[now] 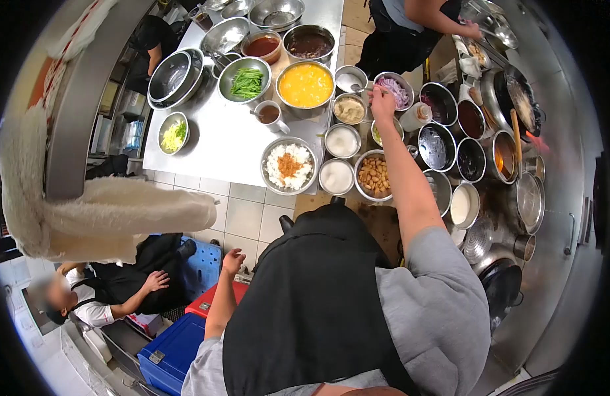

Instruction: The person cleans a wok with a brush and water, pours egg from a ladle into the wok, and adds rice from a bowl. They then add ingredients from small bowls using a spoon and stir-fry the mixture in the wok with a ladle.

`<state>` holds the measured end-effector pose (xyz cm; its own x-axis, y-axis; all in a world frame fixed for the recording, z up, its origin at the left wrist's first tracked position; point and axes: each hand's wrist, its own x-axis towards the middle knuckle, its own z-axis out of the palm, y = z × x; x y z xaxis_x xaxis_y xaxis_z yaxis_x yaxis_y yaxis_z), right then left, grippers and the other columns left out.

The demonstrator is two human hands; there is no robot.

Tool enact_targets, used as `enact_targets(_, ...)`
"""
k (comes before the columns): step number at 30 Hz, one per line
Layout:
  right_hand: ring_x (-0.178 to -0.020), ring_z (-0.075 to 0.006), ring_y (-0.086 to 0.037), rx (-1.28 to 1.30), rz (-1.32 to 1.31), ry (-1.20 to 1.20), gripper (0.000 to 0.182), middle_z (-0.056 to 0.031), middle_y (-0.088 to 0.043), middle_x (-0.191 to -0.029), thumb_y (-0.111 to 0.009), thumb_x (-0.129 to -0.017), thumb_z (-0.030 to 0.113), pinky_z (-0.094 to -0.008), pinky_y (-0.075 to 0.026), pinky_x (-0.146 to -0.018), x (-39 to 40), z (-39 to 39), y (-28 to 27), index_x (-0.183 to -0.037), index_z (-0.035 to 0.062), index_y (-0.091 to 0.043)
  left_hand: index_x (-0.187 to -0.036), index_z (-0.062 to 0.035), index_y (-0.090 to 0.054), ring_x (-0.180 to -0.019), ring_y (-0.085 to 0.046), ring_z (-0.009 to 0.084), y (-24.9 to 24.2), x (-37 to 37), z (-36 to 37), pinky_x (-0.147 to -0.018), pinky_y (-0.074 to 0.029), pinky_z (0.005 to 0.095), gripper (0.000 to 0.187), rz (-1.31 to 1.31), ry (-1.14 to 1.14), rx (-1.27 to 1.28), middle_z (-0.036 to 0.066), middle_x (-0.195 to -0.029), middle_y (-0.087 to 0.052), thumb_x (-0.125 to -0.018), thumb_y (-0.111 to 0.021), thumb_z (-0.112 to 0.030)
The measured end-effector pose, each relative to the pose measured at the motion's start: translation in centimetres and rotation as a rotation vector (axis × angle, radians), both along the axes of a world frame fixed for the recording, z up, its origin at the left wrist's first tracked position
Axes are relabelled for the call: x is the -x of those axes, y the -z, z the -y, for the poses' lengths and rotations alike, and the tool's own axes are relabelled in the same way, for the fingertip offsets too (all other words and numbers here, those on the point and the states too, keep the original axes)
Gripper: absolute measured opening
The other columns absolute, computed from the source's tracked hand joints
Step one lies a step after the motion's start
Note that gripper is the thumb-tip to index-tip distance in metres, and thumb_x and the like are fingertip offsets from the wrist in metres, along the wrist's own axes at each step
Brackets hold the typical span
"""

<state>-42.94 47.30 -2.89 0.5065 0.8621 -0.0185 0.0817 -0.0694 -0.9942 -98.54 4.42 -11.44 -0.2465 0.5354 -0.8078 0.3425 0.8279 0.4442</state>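
Note:
My right hand [382, 103] reaches forward, its fingers closed on the handle of a spoon [358, 88]. The spoon's bowl is at the rim of a small metal container of white contents [348, 80]. Sliced purple onion [392, 90] fills a bowl right beside the hand. Nearer my body are a pot of beige paste [350, 109], two pots of white granules [342, 141] and a bowl of brown chunks [374, 174]. My left hand [234, 261] hangs low at my side, fingers loosely apart, holding nothing, close to a red box [216, 298].
On the steel table [216, 142] stand bowls of beaten egg [306, 84], chopped greens [246, 82] and rice with brown topping [289, 165]. Sauce pots [437, 146] and a wok over flame [516, 105] line the right. One person stands ahead; another sits lower left beside a blue box [173, 353].

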Motion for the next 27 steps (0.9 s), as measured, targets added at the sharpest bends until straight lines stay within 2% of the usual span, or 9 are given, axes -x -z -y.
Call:
enact_targets(5,-0.061,-0.0127,-0.063,0.067,-0.023,-0.027,0.026,-0.0114,-0.070,-0.081,-0.053,-0.091,0.020,-0.0280,-0.049,-0.057,-0.4,-4.1,3.9,-0.102,0.0007,-0.067,-0.124,-0.0009,-0.055,-0.075,-0.059,0.0129,-2.2,-1.6,2.4,-0.059,-0.047,0.0278,0.045,-0.036,-0.048,0.053,0.008,-0.094,-0.066,-0.084,-0.068,-0.016)
enact_targets(7,-0.059,-0.0099,-0.057,0.089,-0.036,-0.055,0.025,-0.0109,-0.069,-0.083,-0.052,-0.094,0.018,-0.0258,-0.048,-0.055,-0.4,-5.3,5.1,-0.106,-0.0002,-0.064,-0.125,-0.0012,-0.054,-0.073,-0.059,0.0129,-2.1,-1.8,3.8,-0.059,-0.047,0.0276,0.045,-0.008,-0.120,0.030,0.008,-0.096,-0.066,-0.084,-0.067,-0.016)
enact_targets(11,-0.058,-0.0099,-0.057,0.109,-0.029,-0.123,0.025,-0.0097,-0.069,-0.084,-0.051,-0.095,0.020,-0.0249,-0.046,-0.053,-0.3,-6.3,4.9,-0.107,0.0023,-0.064,-0.125,-0.0011,-0.053,-0.072,-0.058,0.0125,-3.9,-3.9,4.5,-0.058,-0.047,0.0272,0.046,-0.034,-0.152,0.046,0.007,-0.096,-0.066,-0.084,-0.067,-0.015)
enact_targets(20,-0.058,-0.0098,-0.057,0.146,-0.030,-0.125,0.025,-0.0075,-0.069,-0.083,-0.051,-0.095,0.021,-0.0253,-0.045,-0.050,-0.1,-6.6,4.5,-0.109,0.0048,-0.064,-0.124,-0.0003,-0.056,-0.071,-0.059,0.0125,-3.3,-6.1,5.0,-0.058,-0.048,0.0269,0.045,-0.016,-0.154,0.015,0.005,-0.092,-0.065,-0.083,-0.069,-0.014)
enact_targets(22,-0.059,-0.0099,-0.058,0.141,-0.031,-0.130,0.025,-0.0076,-0.068,-0.083,-0.051,-0.095,0.021,-0.0255,-0.046,-0.050,-0.1,-6.5,4.4,-0.108,0.0047,-0.065,-0.122,-0.0003,-0.058,-0.079,-0.061,0.0139,-3.6,-6.5,4.3,-0.066,-0.050,0.0275,0.044,-0.098,-0.110,-0.005,0.006,-0.094,-0.066,-0.083,-0.070,-0.015)
enact_targets(27,-0.059,-0.0109,-0.058,0.128,0.032,-0.154,0.025,-0.0077,-0.068,-0.082,-0.051,-0.095,0.020,-0.0256,-0.047,-0.052,-0.2,-6.4,4.5,-0.105,0.0030,-0.065,-0.123,-0.0011,-0.058,-0.088,-0.062,0.0152,-2.7,-5.9,3.8,-0.077,-0.049,0.0285,0.044,-0.054,-0.146,-0.054,0.008,-0.098,-0.066,-0.083,-0.070,-0.015)
